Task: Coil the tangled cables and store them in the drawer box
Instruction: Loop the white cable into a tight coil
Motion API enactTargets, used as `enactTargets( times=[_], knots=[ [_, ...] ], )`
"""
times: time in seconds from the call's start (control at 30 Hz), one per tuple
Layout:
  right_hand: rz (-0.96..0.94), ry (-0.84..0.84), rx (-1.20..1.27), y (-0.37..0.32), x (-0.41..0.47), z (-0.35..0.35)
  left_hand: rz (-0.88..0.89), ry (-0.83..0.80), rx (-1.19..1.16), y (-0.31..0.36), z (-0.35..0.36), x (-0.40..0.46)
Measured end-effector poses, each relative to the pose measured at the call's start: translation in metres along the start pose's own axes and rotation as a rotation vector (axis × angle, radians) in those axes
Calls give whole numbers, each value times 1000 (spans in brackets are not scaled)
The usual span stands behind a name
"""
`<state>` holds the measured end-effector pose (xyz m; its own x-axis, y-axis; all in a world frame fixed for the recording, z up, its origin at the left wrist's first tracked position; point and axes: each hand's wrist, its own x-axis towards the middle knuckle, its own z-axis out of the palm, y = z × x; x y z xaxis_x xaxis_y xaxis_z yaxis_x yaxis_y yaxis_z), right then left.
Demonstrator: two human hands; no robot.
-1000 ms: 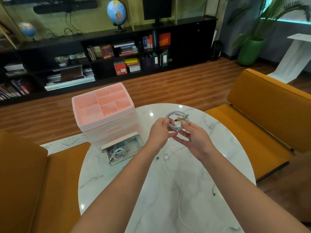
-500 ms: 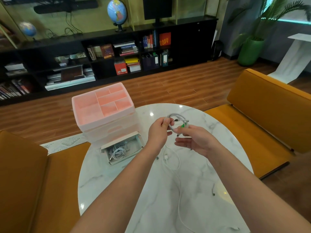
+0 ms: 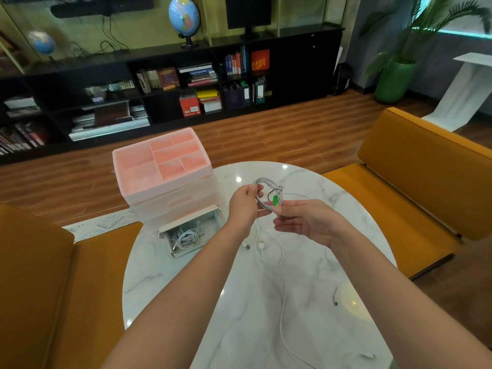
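Above the round marble table (image 3: 266,302), my left hand (image 3: 243,206) grips a small coil of grey-white cable (image 3: 266,186). A green connector (image 3: 274,201) hangs at the coil's lower right, and my right hand (image 3: 306,222) pinches there with thumb and forefinger, its other fingers stretched out. A loose white cable (image 3: 281,262) trails from the hands down across the table toward me. The pink drawer box (image 3: 162,177) stands at the table's left rear. Its bottom drawer (image 3: 191,230) is pulled out and holds coiled white cables.
Orange sofas flank the table, one at the left (image 3: 40,275) and one at the right (image 3: 426,187). A small dark plug (image 3: 335,299) lies near the table's right edge. A black bookshelf (image 3: 170,83) lines the far wall.
The coil has turned and shifted slightly left in my hands. My right hand slid lower and rightward, from over the coil to its lower edge at the green connector.
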<state>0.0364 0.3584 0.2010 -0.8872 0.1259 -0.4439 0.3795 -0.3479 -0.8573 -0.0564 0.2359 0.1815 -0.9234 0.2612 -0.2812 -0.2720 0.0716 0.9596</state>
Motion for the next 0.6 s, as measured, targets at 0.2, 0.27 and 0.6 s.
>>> enactTargets(
  times=[0.2, 0.27, 0.6],
  knots=[
    [52, -122, -17, -4, -4, -8, 50, -39, 47, 7, -4, 1],
    [39, -92, -121, -4, -5, -10, 83, -31, 93, 8, -3, 0],
    [-284, 464, -621, 26, 13, 3, 187, -132, 248, 4, 3, -8]
  ],
)
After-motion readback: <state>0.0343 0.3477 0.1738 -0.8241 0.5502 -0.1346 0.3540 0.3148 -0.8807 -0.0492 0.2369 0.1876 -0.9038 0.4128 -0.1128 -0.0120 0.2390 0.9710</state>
